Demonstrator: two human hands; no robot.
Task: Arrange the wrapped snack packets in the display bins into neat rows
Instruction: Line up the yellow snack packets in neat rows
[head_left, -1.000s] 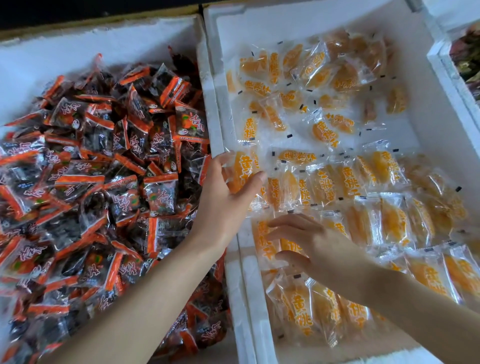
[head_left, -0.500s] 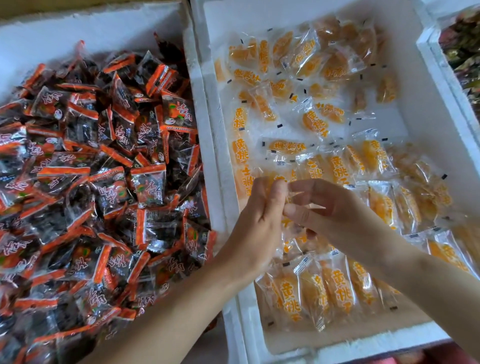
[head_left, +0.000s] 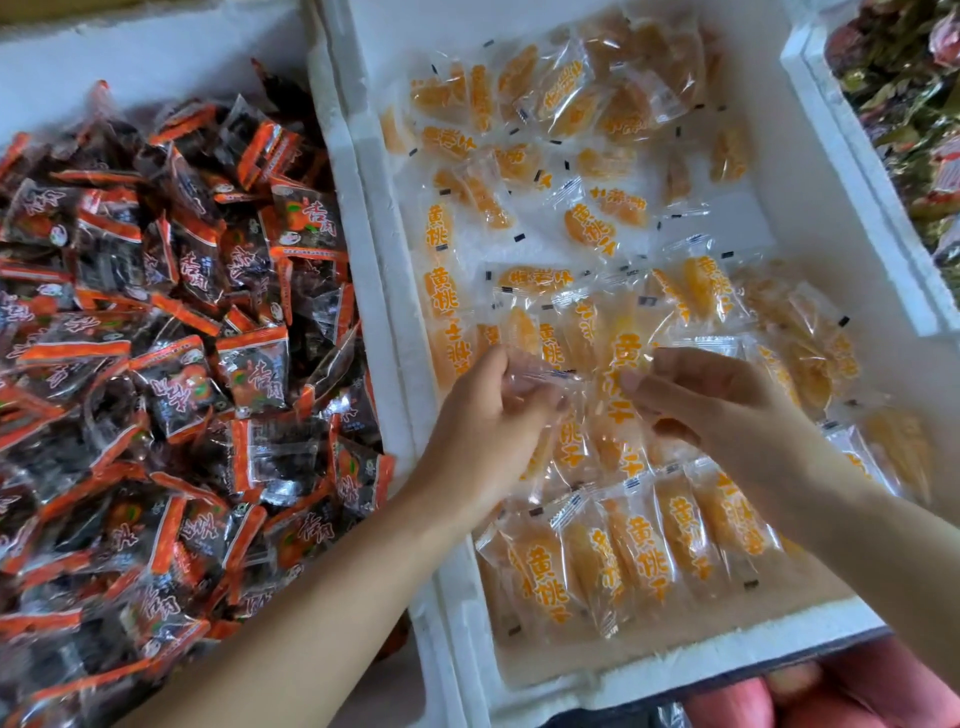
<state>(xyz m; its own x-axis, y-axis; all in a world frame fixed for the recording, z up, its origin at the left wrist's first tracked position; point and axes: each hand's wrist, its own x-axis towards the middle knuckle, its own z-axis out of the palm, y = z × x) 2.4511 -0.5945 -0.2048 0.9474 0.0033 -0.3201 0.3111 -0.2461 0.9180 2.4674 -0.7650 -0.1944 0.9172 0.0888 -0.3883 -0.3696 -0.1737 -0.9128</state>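
Observation:
A white foam bin (head_left: 810, 171) holds several clear packets of yellow peach pieces with orange lettering. Neat rows lie along its near end (head_left: 639, 545); loose ones are scattered at the far end (head_left: 587, 223). My left hand (head_left: 493, 421) and my right hand (head_left: 711, 400) hover over the middle of this bin, each pinching an end of one clear peach packet (head_left: 597, 384) held between them. The packet's middle is hard to make out against those beneath.
Left of it, another foam bin (head_left: 156, 47) is heaped with dark packets with orange-red trim (head_left: 171, 353). A foam wall (head_left: 384, 312) divides the two bins. A third bin with dark wrapped sweets (head_left: 904, 93) sits at the far right.
My hands rose from the packets near the left wall and came together over the bin's middle. They now hold one peach packet between them. The camera has moved closer.

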